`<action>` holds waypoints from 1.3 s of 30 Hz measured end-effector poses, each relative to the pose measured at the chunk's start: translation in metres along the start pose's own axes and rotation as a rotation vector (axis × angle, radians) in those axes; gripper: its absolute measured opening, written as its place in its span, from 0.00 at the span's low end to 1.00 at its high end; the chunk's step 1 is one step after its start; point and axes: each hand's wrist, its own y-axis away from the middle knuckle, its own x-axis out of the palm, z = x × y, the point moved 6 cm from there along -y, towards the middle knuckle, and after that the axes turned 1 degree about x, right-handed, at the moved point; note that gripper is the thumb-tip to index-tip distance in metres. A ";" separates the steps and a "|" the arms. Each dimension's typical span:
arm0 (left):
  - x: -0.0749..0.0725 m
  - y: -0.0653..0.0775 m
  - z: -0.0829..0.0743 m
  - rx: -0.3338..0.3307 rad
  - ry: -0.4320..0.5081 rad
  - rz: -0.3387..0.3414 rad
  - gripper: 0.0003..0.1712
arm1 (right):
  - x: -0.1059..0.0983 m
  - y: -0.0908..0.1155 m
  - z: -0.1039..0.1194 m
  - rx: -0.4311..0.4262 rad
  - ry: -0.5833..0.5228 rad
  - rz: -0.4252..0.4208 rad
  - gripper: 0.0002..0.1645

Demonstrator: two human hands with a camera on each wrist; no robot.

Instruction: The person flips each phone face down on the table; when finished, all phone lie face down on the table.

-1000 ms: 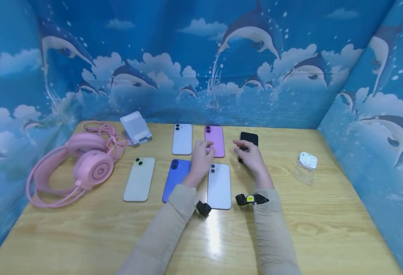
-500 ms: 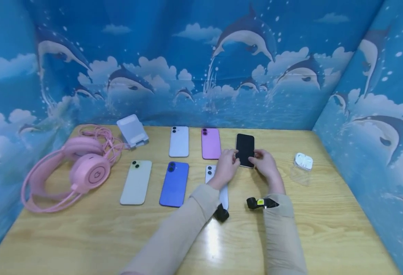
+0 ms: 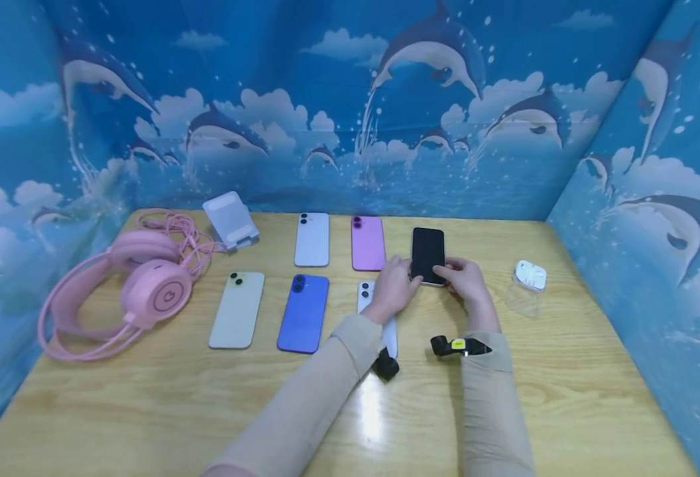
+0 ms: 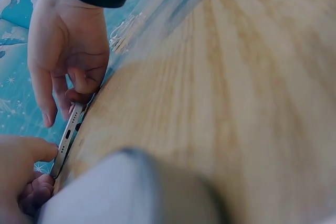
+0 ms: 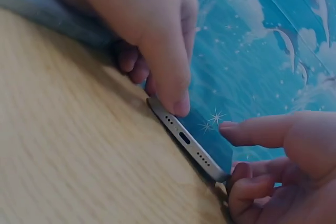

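A smartphone (image 3: pixel 428 255) lies with its black screen up at the right end of the back row. My left hand (image 3: pixel 393 286) holds its left edge, thumb on top and fingers low at the side. At the opposite lower corner, my right hand (image 3: pixel 468 283) has curled fingers against the edge; its thumb (image 5: pixel 257 131) stands over the screen in the right wrist view. The phone's bottom edge (image 5: pixel 184 137), with charging port, shows a dark gap above the table. Beneath my left forearm, a white phone (image 3: pixel 366 291) is partly hidden.
A pink phone (image 3: pixel 368 244), a pale phone (image 3: pixel 311 240), a blue phone (image 3: pixel 303 313) and a cream phone (image 3: pixel 236 310) lie face down leftward. Pink headphones (image 3: pixel 159 291) and a white stand (image 3: pixel 231 220) are far left. Boxed earphones (image 3: pixel 529 275) sit at right.
My left hand has moved right, from beside the pink phone to the black-screened smartphone's left edge. My right hand has shifted from over that smartphone to its right edge; both now hold it.
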 end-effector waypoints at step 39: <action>-0.010 0.003 0.015 -0.049 0.603 -0.130 0.20 | 0.035 0.010 0.016 -0.303 0.027 0.459 0.39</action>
